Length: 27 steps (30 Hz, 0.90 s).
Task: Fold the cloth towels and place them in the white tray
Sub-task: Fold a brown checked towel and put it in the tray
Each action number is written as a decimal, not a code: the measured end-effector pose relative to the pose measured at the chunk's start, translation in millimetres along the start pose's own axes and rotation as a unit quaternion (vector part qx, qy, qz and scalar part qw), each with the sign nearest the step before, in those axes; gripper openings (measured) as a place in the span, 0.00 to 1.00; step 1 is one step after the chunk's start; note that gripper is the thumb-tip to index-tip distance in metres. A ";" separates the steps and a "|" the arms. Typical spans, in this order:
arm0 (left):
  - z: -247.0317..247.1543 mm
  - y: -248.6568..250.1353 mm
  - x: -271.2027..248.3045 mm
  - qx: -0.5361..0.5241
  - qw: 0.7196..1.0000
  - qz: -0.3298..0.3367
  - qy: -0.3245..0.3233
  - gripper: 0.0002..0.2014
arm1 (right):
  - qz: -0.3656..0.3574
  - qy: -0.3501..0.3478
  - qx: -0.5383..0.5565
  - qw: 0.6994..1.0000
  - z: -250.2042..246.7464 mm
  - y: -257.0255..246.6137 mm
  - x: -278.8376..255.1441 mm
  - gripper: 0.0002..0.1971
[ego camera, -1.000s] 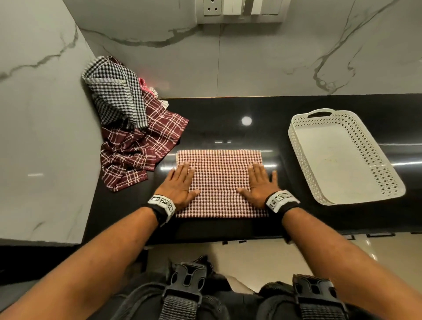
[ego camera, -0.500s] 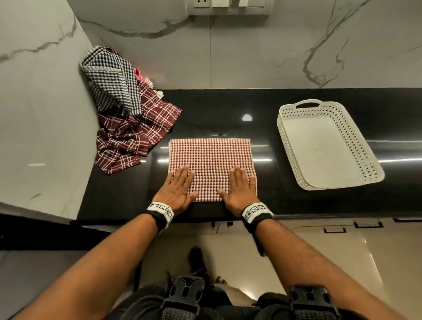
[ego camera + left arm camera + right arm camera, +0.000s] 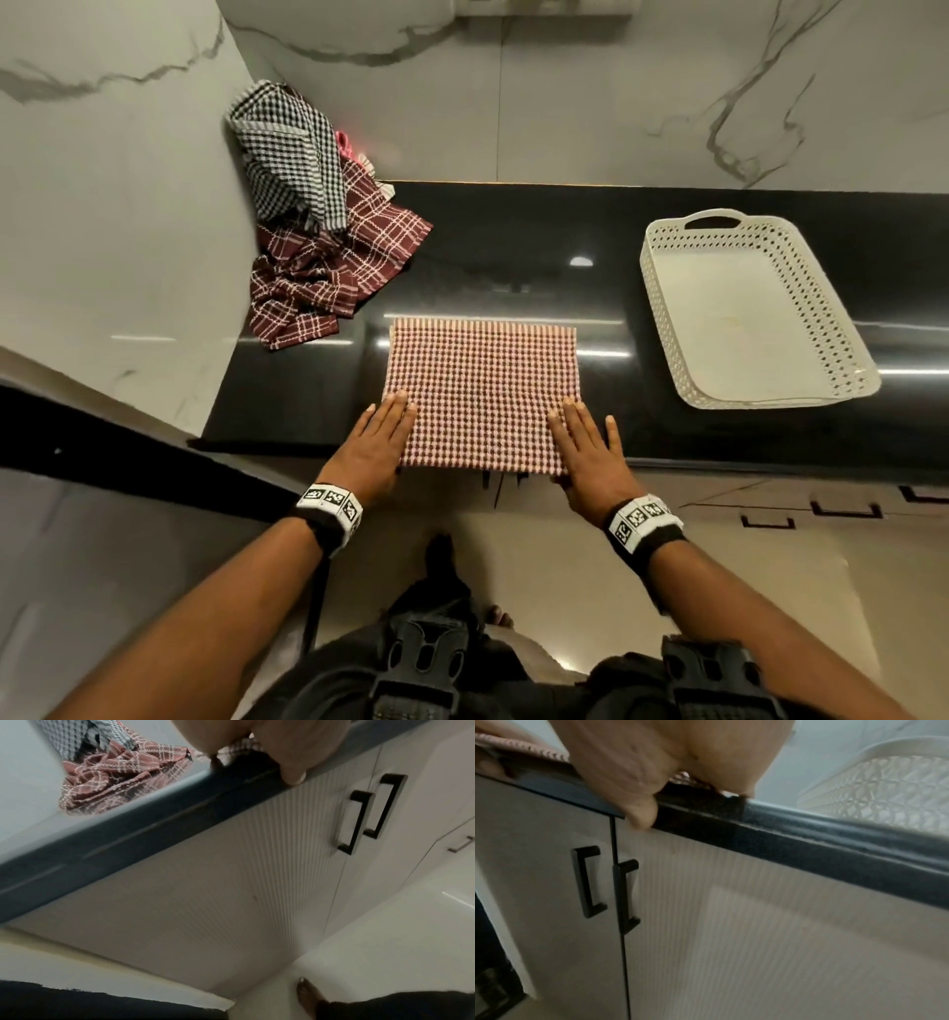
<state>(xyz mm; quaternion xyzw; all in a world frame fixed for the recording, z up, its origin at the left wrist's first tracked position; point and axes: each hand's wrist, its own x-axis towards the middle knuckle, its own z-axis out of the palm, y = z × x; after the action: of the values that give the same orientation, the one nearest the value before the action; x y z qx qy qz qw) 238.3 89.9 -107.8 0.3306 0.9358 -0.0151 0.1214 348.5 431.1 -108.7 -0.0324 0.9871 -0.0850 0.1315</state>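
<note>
A folded red-and-white checked towel (image 3: 482,390) lies flat on the black counter (image 3: 513,246), its near edge at the counter's front lip. My left hand (image 3: 380,437) holds its near left corner and my right hand (image 3: 585,447) its near right corner, fingers flat on top. In the wrist views each thumb (image 3: 293,774) (image 3: 639,809) hooks down over the counter's front edge under the towel (image 3: 244,746) (image 3: 526,746). The white perforated tray (image 3: 744,329) (image 3: 885,785) stands to the right with nothing in it.
A crumpled dark red plaid towel (image 3: 328,272) (image 3: 115,778) and a black-and-white checked towel (image 3: 287,149) are heaped in the back left corner against the marble walls. Cabinet doors with black handles (image 3: 354,821) (image 3: 590,880) are below the counter.
Both hands slid back from the towel's middle to its near corners. The towel now sits nearer the counter's front edge, with the thumbs dropped over the lip.
</note>
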 end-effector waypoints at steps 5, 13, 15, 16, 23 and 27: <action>-4.4 -16.0 -14.7 -0.177 0.983 0.010 0.039 0.34 | 0.004 0.066 0.183 0.981 -7.0 7.5 -23.8 0.34; -76.4 -20.8 25.2 -0.360 0.908 -0.170 0.130 0.12 | 0.162 0.157 0.399 0.889 -71.0 4.1 31.8 0.06; -77.6 -23.4 48.7 -0.352 0.907 -0.204 0.108 0.17 | 0.207 0.155 0.382 0.887 -73.3 2.6 55.9 0.10; -76.3 -23.5 59.4 -0.334 0.912 -0.217 0.094 0.18 | 0.230 0.151 0.372 0.887 -71.4 1.4 65.9 0.11; -64.2 -9.4 88.7 -0.195 0.940 -0.271 0.067 0.16 | 0.318 0.100 0.250 0.909 -62.4 -14.3 88.8 0.12; -59.0 -4.6 83.8 -0.189 0.941 -0.265 0.096 0.14 | 0.307 0.100 0.208 0.923 -58.2 -17.0 87.8 0.10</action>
<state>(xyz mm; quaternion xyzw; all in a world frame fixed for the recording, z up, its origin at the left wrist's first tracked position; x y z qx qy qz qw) 159.6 144.3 -70.7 0.0415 0.9824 0.1621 0.0829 249.1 416.1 -72.6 0.3091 0.9168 -0.2466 0.0557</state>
